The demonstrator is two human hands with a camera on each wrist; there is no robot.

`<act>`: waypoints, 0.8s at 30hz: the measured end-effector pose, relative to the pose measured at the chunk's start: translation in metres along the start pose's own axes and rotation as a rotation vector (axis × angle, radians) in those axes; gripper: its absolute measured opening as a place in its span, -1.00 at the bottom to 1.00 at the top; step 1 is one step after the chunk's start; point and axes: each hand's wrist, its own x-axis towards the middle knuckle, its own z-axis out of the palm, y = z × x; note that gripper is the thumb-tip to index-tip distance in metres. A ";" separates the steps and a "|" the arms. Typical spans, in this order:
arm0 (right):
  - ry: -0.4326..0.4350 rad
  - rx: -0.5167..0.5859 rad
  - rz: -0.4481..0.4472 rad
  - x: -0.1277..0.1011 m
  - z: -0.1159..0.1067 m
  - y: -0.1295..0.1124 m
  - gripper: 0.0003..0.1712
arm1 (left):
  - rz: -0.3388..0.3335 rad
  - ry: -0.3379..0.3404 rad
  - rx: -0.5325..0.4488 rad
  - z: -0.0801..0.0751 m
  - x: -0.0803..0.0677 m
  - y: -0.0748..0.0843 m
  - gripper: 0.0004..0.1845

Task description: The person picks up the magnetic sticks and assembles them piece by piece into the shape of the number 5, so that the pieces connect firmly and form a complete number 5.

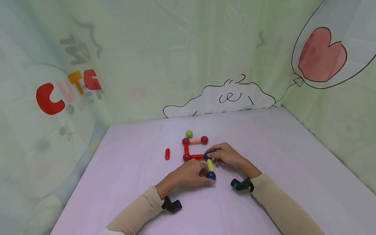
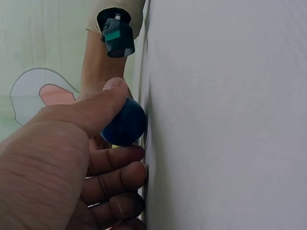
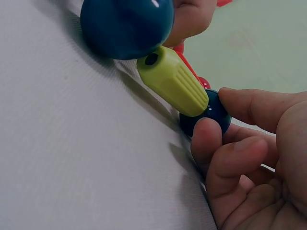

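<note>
In the head view, a yellow-green rod (image 1: 210,165) links two blue balls. My left hand (image 1: 188,172) pinches the near blue ball (image 2: 125,123) between thumb and forefinger, its other fingers curled beside it. The far blue ball (image 3: 217,110) is gripped by the thumb and fingers of my right hand (image 1: 230,155). From that ball a red rod (image 1: 197,156) runs left to a red ball (image 1: 186,157). A second red rod (image 1: 186,148) leads back to another red ball (image 1: 185,141). There a pink rod (image 1: 195,141) reaches right to a third red ball (image 1: 204,140).
A green ball (image 1: 189,133) sits just behind the back-left red ball. One loose red rod (image 1: 167,154) lies left of the joined pieces. The white-covered table (image 1: 123,182) meets printed cloth walls (image 1: 141,65) at its back and sides.
</note>
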 end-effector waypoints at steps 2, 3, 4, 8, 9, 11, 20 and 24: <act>0.000 0.004 0.001 0.000 0.000 0.000 -0.65 | -0.010 0.001 0.014 0.001 0.000 0.002 -0.62; 0.001 0.004 0.000 0.000 0.000 0.000 -0.65 | -0.015 0.002 0.021 0.001 0.000 0.002 -0.62; 0.000 0.005 0.000 0.000 0.000 0.000 -0.65 | -0.018 0.003 0.028 0.001 0.000 0.003 -0.62; -0.002 0.003 -0.003 0.001 0.000 0.001 -0.65 | -0.026 -0.001 0.041 0.003 0.001 0.002 -0.63; -0.003 0.001 -0.004 0.001 0.000 0.001 -0.66 | -0.026 -0.001 0.041 0.003 0.001 0.002 -0.63; -0.002 -0.001 -0.007 0.001 0.000 0.002 -0.66 | -0.024 -0.004 0.038 0.003 0.001 0.002 -0.63; 0.008 -0.009 -0.009 0.002 0.001 0.003 -0.66 | 0.002 -0.041 -0.017 -0.003 -0.001 0.001 -0.71; -0.003 -0.001 -0.015 0.002 0.001 0.002 -0.65 | 0.013 -0.062 -0.039 -0.008 -0.004 -0.001 -0.76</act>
